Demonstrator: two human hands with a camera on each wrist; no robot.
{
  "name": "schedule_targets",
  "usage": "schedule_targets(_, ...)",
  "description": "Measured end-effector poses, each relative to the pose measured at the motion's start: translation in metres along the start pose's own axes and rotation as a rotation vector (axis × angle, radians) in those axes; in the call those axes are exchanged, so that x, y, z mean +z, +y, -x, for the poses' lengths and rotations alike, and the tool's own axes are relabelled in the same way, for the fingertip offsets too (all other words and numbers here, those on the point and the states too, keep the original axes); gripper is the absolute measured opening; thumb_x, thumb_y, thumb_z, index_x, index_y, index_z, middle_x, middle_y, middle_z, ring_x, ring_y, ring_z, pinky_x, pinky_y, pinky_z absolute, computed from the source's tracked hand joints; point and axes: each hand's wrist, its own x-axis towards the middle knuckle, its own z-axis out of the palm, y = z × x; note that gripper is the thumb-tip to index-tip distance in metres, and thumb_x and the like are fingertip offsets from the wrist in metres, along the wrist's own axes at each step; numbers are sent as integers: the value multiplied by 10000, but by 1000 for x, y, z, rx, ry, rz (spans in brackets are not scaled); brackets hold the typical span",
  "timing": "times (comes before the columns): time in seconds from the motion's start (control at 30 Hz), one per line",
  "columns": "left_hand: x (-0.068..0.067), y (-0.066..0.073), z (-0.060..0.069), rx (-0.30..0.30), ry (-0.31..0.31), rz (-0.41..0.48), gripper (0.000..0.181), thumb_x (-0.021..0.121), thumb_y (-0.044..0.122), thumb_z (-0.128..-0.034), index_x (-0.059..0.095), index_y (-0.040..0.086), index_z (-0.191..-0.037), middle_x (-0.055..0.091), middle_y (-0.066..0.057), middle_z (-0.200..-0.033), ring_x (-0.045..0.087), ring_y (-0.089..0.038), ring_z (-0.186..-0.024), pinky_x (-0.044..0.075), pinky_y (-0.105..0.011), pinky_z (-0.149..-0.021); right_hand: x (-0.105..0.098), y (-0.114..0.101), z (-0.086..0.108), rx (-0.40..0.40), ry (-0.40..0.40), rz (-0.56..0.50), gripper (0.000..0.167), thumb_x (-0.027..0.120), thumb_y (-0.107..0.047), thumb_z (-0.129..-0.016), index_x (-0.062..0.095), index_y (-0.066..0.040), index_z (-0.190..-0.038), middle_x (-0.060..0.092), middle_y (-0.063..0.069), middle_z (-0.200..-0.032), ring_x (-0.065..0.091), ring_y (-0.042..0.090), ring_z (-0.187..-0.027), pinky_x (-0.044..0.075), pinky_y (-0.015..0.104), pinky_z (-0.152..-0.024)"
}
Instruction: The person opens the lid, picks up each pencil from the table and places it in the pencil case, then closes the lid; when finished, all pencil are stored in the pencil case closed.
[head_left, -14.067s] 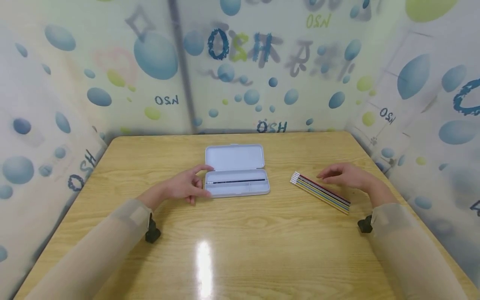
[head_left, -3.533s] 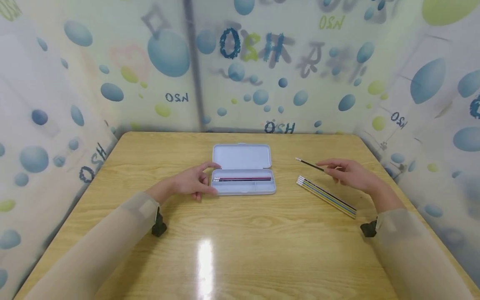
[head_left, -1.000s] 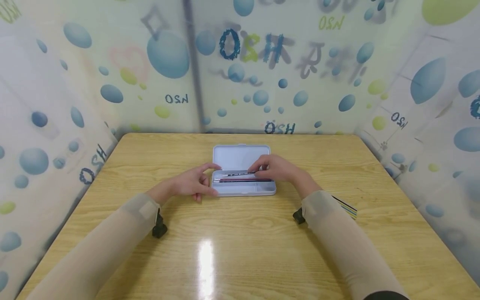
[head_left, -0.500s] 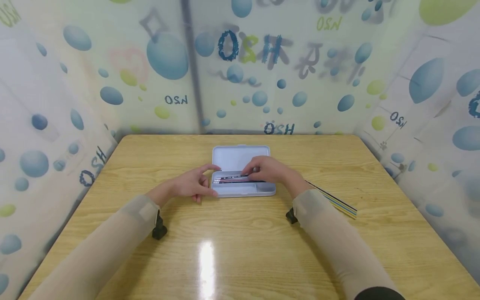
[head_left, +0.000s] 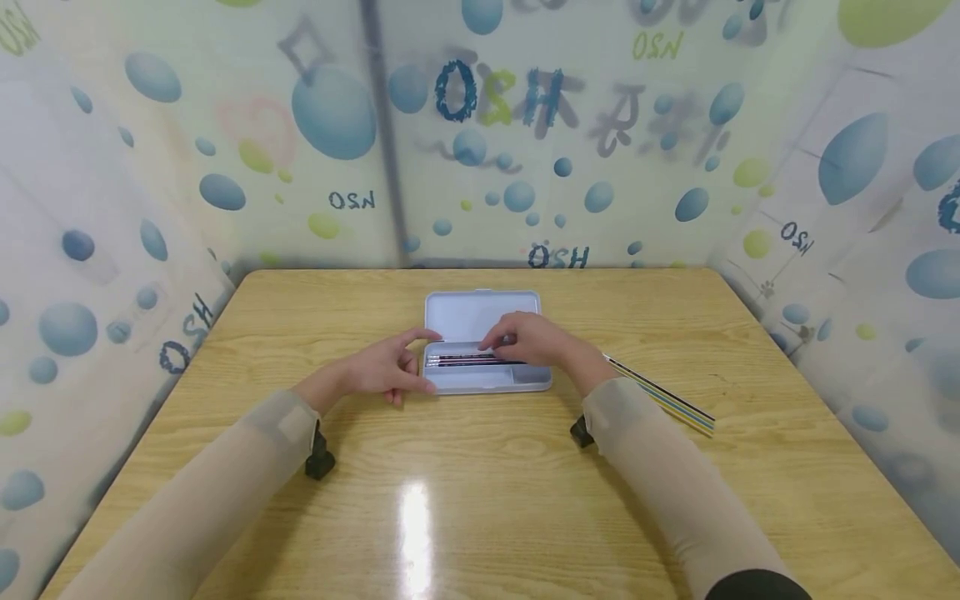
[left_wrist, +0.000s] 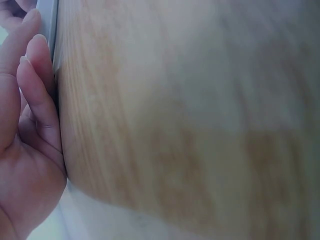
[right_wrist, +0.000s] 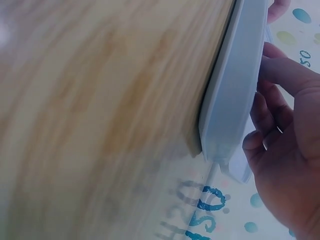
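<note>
A pale blue pencil case [head_left: 468, 388] lies open on the table, its lid [head_left: 465, 312] tilted back. Several dark pencils [head_left: 457, 361] with white ends lie side by side in the long rear compartment. My left hand [head_left: 378, 365] holds the case's left end, index finger at the hinge corner and thumb at the near corner. Above the rear compartment, my right hand [head_left: 532, 340] has its bent fingertips just over the pencils, no pencil visibly pinched. In the right wrist view its fingers reach over the case wall [right_wrist: 235, 85], which hides the pencils there.
Several striped pencils [head_left: 663, 396] lie slanted on the wooden table [head_left: 495, 492] at the right, partly hidden by the right forearm. Small compartments run along the case's near side. Patterned walls [head_left: 517, 133] enclose the table's back and sides.
The right hand brought one dark pencil from the right into the case. In the last half second that pencil has come down beside the others. The left hand has stayed at the case.
</note>
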Motion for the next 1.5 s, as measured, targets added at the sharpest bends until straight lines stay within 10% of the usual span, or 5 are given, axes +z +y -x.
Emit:
schedule_targets(0.43,0,-2,-1,7,2,-16,889,883,285,-966,330,281,-1662,609,-51,-843,642,-169,-551,530,-265,-549,-12,13,39,51,40,-137,211,729,-186,-1067,822,-187,-1256,757,11,-1254,656,213,-1108,562,408,-1002)
schedule_targets(1.1,-1,-2,-1,20,-10,1,907,888,274,-962,323,272,-1672,591,-41,-834,633,-162,-541,548,-267,-548,-49,81,149,224,148,-116,260,768,-243,-1047,804,-137,-1282,777,79,-1249,630,185,-975,542,322,-820)
schedule_targets(1.5,-1,-4,-2,34,-16,4,919,882,273,-968,302,252,-1680,617,-50,-828,651,-171,-539,544,-272,-537,-69,129,196,310,71,-79,328,763,-332,-1054,780,-158,-1332,761,73,-1380,677,241,-1273,559,373,-1026)
